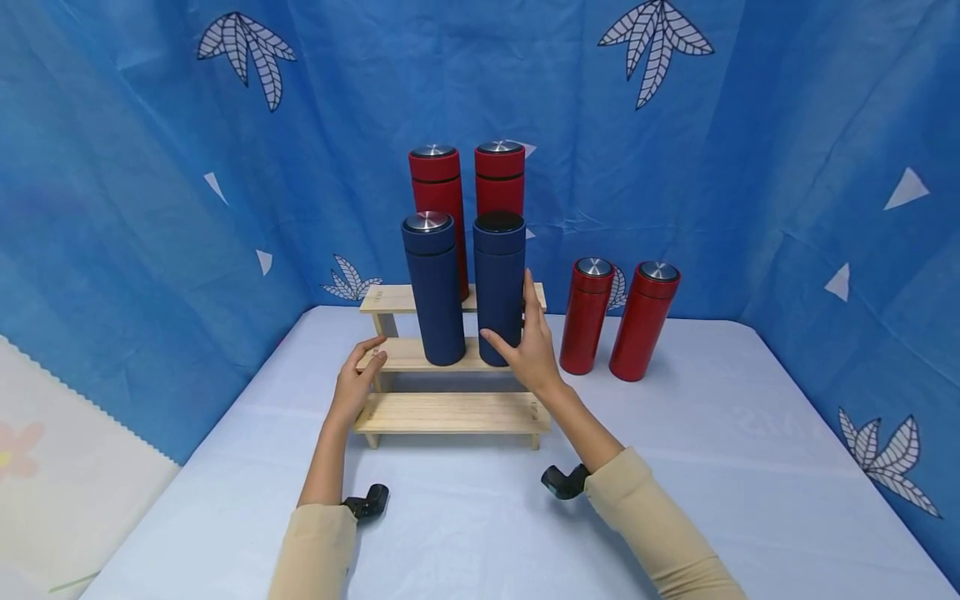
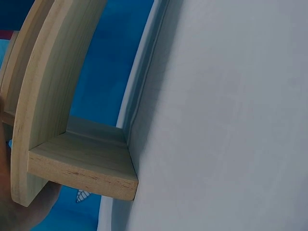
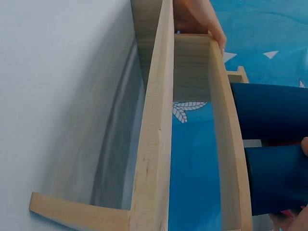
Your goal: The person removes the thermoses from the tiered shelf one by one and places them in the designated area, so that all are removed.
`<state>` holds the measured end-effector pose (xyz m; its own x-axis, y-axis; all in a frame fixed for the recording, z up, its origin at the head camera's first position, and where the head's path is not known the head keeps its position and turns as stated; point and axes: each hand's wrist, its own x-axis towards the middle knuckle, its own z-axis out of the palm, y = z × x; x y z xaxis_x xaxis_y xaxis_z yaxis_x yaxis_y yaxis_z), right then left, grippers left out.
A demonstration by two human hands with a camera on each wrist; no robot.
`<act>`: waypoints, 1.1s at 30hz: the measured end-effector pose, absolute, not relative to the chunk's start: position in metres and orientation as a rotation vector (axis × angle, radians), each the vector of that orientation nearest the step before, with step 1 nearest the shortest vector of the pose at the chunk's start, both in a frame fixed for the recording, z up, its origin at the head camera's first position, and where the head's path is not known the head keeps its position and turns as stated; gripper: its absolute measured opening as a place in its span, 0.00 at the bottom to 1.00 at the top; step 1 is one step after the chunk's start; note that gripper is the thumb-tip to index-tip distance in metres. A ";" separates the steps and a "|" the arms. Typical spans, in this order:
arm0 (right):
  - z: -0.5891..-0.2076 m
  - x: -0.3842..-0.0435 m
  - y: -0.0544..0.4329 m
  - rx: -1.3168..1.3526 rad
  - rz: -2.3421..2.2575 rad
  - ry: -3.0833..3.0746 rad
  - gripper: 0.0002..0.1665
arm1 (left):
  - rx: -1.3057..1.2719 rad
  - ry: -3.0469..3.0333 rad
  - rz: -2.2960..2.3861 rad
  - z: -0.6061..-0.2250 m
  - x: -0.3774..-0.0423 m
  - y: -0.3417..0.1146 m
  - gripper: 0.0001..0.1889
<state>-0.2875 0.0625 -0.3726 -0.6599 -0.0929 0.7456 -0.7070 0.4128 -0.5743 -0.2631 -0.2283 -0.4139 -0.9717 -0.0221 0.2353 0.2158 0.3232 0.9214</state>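
A three-tier wooden stand (image 1: 453,410) is on the table, and my left hand (image 1: 357,382) grips the left end of its middle shelf; the right wrist view shows those fingers at the shelf's end. On that shelf two navy thermos bottles stand upright. My right hand (image 1: 534,350) holds the right bottle (image 1: 498,283), thumb in front and fingers along its right side. Its top looks black. The left navy bottle (image 1: 435,292) has a silver top. Behind them, two red thermos bottles, the left one (image 1: 437,179) and the right one (image 1: 500,179), stand on the top shelf.
Two more red thermos bottles, a nearer-in one (image 1: 587,317) and an outer one (image 1: 645,321), stand on the white-covered table (image 1: 750,467) right of the stand. A blue leaf-patterned curtain (image 1: 480,75) hangs behind and along the sides.
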 end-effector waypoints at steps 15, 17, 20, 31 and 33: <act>-0.374 -0.268 0.072 0.629 1.264 -1.944 0.60 | -0.178 -2.372 -1.718 -0.413 -0.264 -0.227 0.24; -0.374 -0.263 0.076 0.635 1.253 -1.924 0.61 | -0.177 -2.372 -1.715 -0.413 -0.263 -0.228 0.23; -0.375 -0.257 0.084 0.637 1.239 -1.892 0.61 | -0.179 -2.369 -1.712 -0.412 -0.262 -0.228 0.24; -0.367 -0.250 0.131 0.571 1.119 -1.796 0.60 | -0.172 -2.341 -1.717 -0.416 -0.265 -0.228 0.24; -0.362 -0.250 0.143 0.528 1.076 -1.788 0.60 | -0.173 -2.338 -1.723 -0.416 -0.266 -0.228 0.24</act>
